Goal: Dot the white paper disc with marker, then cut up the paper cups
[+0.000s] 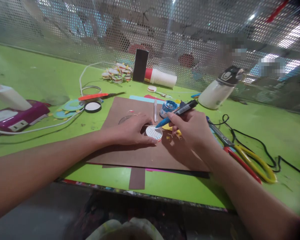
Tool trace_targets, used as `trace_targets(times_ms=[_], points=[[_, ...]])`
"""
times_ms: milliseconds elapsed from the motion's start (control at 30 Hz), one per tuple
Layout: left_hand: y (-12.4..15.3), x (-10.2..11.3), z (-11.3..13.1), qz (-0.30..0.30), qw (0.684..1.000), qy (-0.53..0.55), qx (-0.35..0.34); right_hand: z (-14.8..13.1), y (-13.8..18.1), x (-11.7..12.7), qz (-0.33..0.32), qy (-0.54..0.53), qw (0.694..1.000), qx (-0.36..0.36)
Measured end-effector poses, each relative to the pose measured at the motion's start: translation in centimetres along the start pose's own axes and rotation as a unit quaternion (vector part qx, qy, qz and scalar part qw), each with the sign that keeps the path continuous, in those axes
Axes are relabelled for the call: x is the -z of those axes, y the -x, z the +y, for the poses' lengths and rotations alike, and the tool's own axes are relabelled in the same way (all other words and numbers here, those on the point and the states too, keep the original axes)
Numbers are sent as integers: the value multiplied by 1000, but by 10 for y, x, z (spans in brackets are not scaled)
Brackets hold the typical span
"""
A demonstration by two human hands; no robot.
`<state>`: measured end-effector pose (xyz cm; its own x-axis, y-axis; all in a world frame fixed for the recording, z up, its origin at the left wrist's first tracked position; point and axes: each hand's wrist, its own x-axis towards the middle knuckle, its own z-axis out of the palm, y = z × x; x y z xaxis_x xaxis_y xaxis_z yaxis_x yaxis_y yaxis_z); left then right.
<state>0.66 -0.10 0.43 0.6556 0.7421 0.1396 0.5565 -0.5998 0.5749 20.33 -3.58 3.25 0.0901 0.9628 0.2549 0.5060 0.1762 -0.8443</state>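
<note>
Between thumb and fingers, my left hand (133, 129) grips the edge of a small round white disc (153, 134) marked with a grid of fine lines and dots. A blue marker (165, 121) with a dark barrel is held in my right hand (195, 128), its tip at the disc's upper edge. Whether the tip touches is too small to tell. Beneath both hands lies a brown board (140, 156). Behind the disc are a slim clear tube (155, 111) and a blue-stained paint pot (164, 112). Yellow scraps (168, 127) lie beside my right fingers.
Scissors (240, 150) with red and yellow handles and a black cord (262, 143) lie right. A white bottle (216, 93), a phone (140, 65) and a white paper cup stack (163, 77) stand or lie behind. Left are an orange-handled tool (93, 96) and a purple power strip (22, 116).
</note>
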Motion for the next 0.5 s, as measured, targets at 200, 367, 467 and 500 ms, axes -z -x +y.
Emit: trace_targets(times_ms=[200, 367, 467, 500], points=[[0, -1, 0, -1, 1000, 5, 5, 1, 1, 0, 43, 3, 998, 51], [1, -1, 1, 1, 1000, 7, -2, -2, 5, -1, -2, 39, 997, 68], [1, -1, 0, 1, 1000, 12, -2, 0, 5, -3, -12, 47, 996, 76], [1, -1, 0, 2, 1000, 12, -4, 1, 5, -3, -14, 47, 996, 77]])
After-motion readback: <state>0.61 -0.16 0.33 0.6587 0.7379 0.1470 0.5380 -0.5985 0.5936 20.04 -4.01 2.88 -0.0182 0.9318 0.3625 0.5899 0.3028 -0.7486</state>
